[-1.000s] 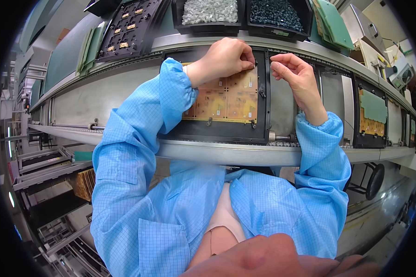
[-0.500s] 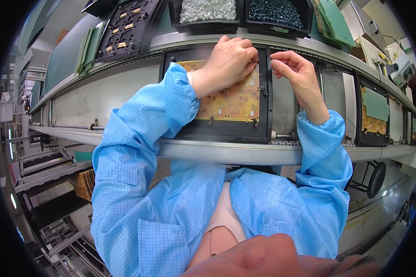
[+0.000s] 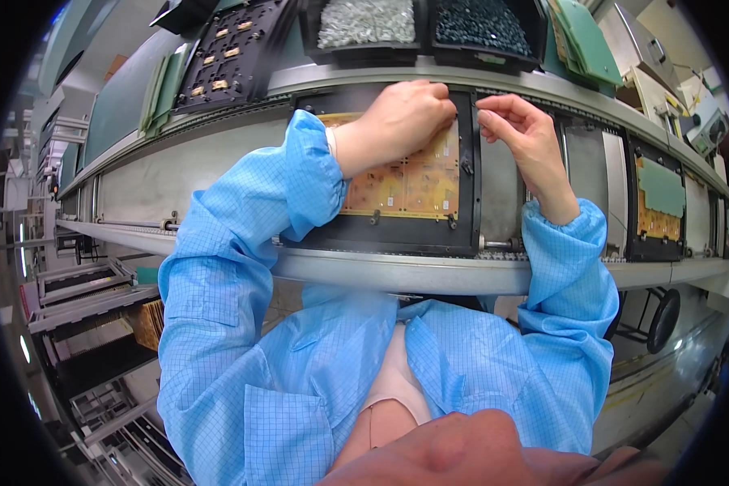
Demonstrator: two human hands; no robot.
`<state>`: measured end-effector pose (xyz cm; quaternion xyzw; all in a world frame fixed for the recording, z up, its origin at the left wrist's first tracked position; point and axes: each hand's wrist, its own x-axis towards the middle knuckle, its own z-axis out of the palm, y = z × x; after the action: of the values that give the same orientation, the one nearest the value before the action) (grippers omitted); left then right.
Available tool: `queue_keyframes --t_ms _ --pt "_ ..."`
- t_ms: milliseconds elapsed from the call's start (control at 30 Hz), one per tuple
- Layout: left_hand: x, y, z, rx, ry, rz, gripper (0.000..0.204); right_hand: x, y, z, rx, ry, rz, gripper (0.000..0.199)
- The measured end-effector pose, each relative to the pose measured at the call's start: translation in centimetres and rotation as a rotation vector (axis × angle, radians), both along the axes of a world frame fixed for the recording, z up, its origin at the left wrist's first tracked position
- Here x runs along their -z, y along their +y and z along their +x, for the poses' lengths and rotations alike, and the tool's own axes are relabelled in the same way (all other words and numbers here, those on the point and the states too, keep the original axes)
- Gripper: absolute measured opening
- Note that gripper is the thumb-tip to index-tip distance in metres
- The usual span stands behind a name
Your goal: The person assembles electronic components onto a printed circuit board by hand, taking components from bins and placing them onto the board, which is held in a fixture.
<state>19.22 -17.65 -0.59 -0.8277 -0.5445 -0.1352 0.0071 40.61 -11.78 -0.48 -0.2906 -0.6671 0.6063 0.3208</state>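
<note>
A yellow circuit board point(image 3: 405, 182) lies flat in a black carrier frame point(image 3: 381, 231) on the conveyor rail point(image 3: 397, 271), a little toward twelve o'clock of the picture's centre. The person's left hand point(image 3: 397, 121) rests on the board's far edge, at about twelve o'clock of the board, knuckles up and fingers curled down onto it; whether those fingers pinch anything cannot be told, since the fingertips are hidden under the hand. The right hand point(image 3: 522, 134) sits just beside it at three o'clock, over the frame's right bar, with thumb and forefinger drawn close together as if nipping something very small; what lies between them is too small to make out. Both forearms wear light blue sleeves point(image 3: 259, 243) that come up from six o'clock. Beyond the hands, at twelve o'clock, stand two black bins, one of pale silvery parts point(image 3: 364, 20) and one of dark parts point(image 3: 478, 20). At ten o'clock a black tray point(image 3: 227, 53) with small brass pieces leans on the shelf. Along the rail at three o'clock waits a second carrier point(image 3: 660, 206) with a green and yellow board.
</note>
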Motion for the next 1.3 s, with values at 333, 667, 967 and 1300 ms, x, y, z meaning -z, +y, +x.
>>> queue_keyframes --t_ms 333,667,967,1300 --pt "-2.4 5.0 -6.6 -0.212 -0.208 0.349 0.010 2.0 -0.2 2.2 0.031 0.103 -0.286 0.027" --pt "-2.2 7.9 -7.3 -0.153 -0.241 0.037 0.013 3.2 1.5 2.9 -0.109 0.156 -0.507 0.029" --pt "-2.9 5.5 -5.9 -0.124 -0.470 0.155 0.013 2.8 1.8 3.9 -0.085 0.038 -0.367 0.026" --pt "-1.8 -3.2 -3.9 -0.110 -0.819 -0.075 0.010 2.4 0.3 2.3 0.033 -0.392 0.204 0.011"
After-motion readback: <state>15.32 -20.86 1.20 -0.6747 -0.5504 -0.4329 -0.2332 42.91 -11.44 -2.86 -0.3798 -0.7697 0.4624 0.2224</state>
